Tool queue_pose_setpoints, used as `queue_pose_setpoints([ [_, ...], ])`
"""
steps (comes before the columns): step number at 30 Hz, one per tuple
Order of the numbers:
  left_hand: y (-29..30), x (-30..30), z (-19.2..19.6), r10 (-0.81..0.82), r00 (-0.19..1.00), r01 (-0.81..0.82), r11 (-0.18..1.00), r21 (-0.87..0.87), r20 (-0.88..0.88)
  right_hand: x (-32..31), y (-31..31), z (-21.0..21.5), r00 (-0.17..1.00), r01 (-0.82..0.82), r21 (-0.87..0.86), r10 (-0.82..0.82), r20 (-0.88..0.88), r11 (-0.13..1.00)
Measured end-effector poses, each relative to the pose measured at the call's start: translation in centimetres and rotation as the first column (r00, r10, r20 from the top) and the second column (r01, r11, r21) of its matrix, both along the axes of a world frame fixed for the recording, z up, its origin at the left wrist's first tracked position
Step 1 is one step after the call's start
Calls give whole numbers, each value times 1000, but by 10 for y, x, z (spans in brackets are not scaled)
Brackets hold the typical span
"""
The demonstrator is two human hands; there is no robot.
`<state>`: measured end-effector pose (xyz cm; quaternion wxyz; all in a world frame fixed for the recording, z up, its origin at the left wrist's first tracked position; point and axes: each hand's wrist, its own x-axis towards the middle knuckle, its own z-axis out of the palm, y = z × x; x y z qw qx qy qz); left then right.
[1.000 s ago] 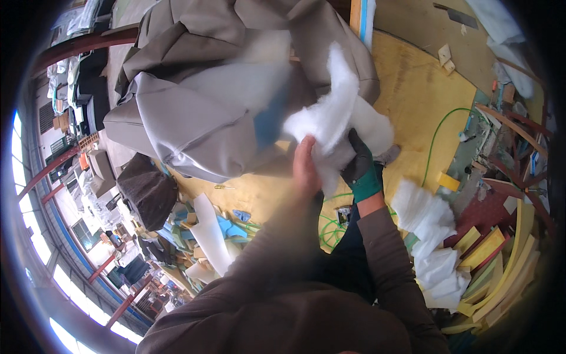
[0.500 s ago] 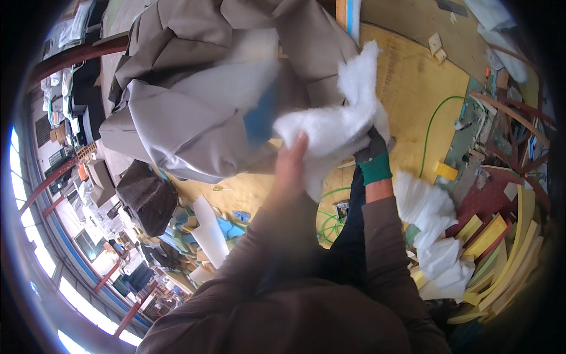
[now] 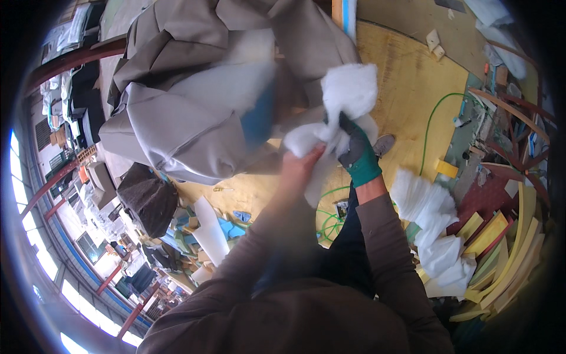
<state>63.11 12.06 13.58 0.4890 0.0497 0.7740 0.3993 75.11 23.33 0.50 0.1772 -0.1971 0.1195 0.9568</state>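
Between my two hands hangs a piece of white fluffy batting [image 3: 352,88], bunched in the middle with a loose flap standing up at its far end. My bare left hand [image 3: 299,167] pinches its left part, thumb on top. Gloved in grey and green, my right hand [image 3: 358,150] is closed round the gathered middle. Just beyond, to the left, lies a large grey-brown upholstery cover [image 3: 183,133], with whitish wadding [image 3: 233,82] and a blue patch [image 3: 259,121] showing in its opening. Part of this area is blurred.
Yellow plywood [image 3: 407,76] spreads under the work, crossed by a green hose [image 3: 428,127]. More white batting [image 3: 433,230] and yellow foam strips [image 3: 513,259] are heaped at the right. Foam scraps [image 3: 188,236] and a dark brown bundle [image 3: 147,197] lie at the left.
My right hand has moved up and left, closer to my left hand, gathering the batting between them. The batting's upper flap has folded over into a broader, lower shape.
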Motion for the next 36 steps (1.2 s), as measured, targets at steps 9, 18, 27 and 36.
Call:
queue_pose_setpoints([
  [9, -24, -4, 24, -54, 994, 61, 996, -70, 100, 60, 37, -66, 920, 337, -189, -279, 276, 922],
  [18, -70, -41, -16, 321, 682, -638, 701, 320, 657, 338, 45, -81, 585, 243, -415, 209, 783, 877],
  [27, -65, -34, -31, 306, 951, -278, 902, 331, -35, 141, -22, 5, 491, -804, 566, -334, 804, 181],
  [36, -37, -42, -38, 328, 944, -325, 943, -71, 35, -17, -64, 111, 621, -780, 626, -132, 773, -8],
])
